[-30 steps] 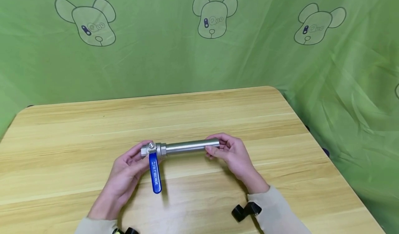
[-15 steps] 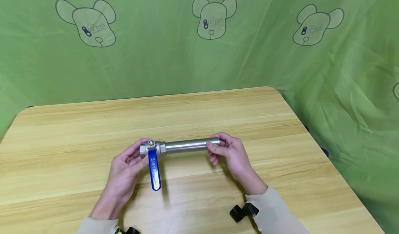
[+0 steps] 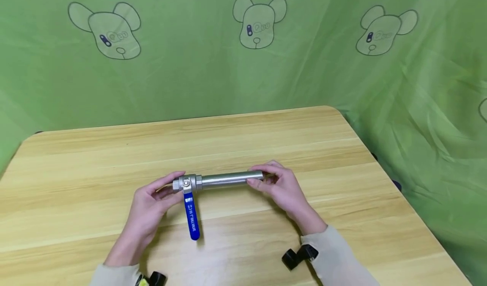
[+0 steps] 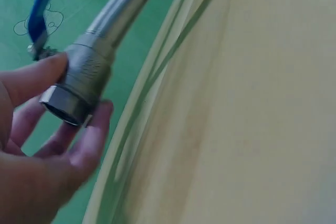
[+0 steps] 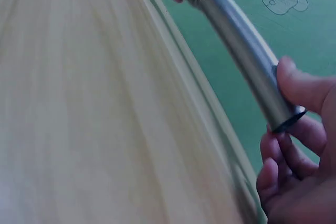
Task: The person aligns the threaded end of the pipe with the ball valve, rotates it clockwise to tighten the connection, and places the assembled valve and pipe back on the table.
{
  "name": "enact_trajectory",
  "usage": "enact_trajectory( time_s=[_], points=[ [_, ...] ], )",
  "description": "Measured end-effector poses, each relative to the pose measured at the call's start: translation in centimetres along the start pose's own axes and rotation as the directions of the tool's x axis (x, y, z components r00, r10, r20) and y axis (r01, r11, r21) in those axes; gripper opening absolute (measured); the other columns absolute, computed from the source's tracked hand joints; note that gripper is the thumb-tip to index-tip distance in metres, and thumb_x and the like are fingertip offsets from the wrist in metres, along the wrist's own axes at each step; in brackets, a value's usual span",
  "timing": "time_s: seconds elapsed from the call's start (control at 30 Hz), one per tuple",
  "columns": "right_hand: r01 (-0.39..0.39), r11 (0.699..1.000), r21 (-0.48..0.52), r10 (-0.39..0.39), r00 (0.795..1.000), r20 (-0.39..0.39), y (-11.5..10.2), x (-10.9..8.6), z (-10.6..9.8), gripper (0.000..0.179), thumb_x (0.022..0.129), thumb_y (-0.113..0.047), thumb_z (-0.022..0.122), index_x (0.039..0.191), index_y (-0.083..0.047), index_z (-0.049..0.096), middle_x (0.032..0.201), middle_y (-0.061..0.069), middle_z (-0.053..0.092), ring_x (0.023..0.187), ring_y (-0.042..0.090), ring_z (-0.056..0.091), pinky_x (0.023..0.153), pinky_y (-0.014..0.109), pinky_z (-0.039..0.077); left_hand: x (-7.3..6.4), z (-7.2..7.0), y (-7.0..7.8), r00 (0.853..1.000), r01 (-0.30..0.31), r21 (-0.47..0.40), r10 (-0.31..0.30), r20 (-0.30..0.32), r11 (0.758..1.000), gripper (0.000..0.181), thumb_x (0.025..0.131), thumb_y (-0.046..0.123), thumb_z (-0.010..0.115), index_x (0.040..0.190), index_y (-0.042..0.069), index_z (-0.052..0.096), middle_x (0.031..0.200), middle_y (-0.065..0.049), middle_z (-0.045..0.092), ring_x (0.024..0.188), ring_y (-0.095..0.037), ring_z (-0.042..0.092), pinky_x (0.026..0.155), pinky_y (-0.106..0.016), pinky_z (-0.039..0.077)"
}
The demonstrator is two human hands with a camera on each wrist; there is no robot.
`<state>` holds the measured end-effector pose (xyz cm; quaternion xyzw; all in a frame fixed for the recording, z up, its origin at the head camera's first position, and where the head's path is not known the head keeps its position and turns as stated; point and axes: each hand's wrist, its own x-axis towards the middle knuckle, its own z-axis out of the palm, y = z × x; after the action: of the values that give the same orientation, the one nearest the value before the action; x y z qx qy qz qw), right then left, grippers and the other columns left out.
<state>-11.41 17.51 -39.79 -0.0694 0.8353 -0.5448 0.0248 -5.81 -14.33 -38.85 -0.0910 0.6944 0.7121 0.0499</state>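
A steel ball valve (image 3: 193,182) with a blue lever handle (image 3: 192,216) is joined end to end with a plain metal pipe (image 3: 228,179). My left hand (image 3: 146,207) pinches the valve body near its hexagonal end, the thumb on the handle's side and fingers around the far side. At the other end my right hand (image 3: 285,191) grips the pipe between thumb and fingers. The handle points toward me, crosswise to the pipe. In the left wrist view the open bore of the valve (image 4: 79,85) shows; in the right wrist view the pipe's open end (image 5: 283,121) does.
Beneath the hands is a wood-grain table (image 3: 243,142) with rounded far corners. A green curtain (image 3: 190,78) printed with mouse-like heads hangs behind it and along the right side. Each wrist wears a small black camera.
The valve and pipe have rolled slightly; the handle dipped away, then its printed face turned back up. The right fingers have shifted a little along the pipe's end. Both hands still hold on.
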Motion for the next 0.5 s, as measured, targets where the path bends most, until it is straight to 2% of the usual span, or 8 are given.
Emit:
enact_trajectory(
  time_s=[0.1,0.23,0.37,0.5],
  points=[
    [0.003,1.0,-0.022,-0.004,0.999,-0.041,0.4,0.3,0.6,0.03,0.087,-0.02,0.092,0.116,-0.015,0.083,0.097,0.006,0.065,0.084,0.02,0.054,0.07,0.022,0.048,0.4,-0.2,-0.1,0.999,0.045,0.06,-0.043,-0.025,0.997,0.057,0.091,-0.005,0.079,0.145,0.009,0.066,0.148,-0.018,0.065,0.11,-0.006,0.073,0.099,-0.018,0.062],
    [0.005,0.997,-0.072,-0.011,0.997,-0.076,0.6,0.8,1.6,0.031,0.086,-0.019,0.093,0.115,-0.014,0.083,0.093,0.005,0.064,0.083,0.019,0.056,0.068,0.02,0.047,0.7,-0.4,-0.2,0.995,0.087,0.106,-0.082,-0.051,0.991,0.056,0.091,-0.002,0.08,0.144,0.013,0.067,0.15,-0.015,0.065,0.114,-0.008,0.072,0.098,-0.015,0.062],
    [0.01,0.992,-0.129,-0.021,0.996,-0.083,0.4,1.1,2.2,0.032,0.086,-0.019,0.093,0.115,-0.012,0.082,0.094,0.005,0.066,0.083,0.017,0.057,0.067,0.019,0.048,0.7,-0.6,-0.3,0.993,0.103,0.121,-0.095,-0.063,0.987,0.058,0.091,-0.003,0.08,0.145,0.014,0.067,0.154,-0.014,0.063,0.126,-0.015,0.07,0.098,-0.013,0.06],
    [0.013,0.99,-0.138,-0.024,0.997,-0.08,0.2,1.3,2.2,0.033,0.086,-0.018,0.092,0.116,-0.011,0.082,0.097,0.006,0.068,0.083,0.017,0.059,0.067,0.018,0.05,0.7,-0.6,-0.2,0.994,0.098,0.127,-0.091,-0.062,0.987,0.058,0.091,-0.004,0.079,0.145,0.013,0.067,0.154,-0.014,0.062,0.134,-0.022,0.067,0.098,-0.012,0.06]
  ],
)
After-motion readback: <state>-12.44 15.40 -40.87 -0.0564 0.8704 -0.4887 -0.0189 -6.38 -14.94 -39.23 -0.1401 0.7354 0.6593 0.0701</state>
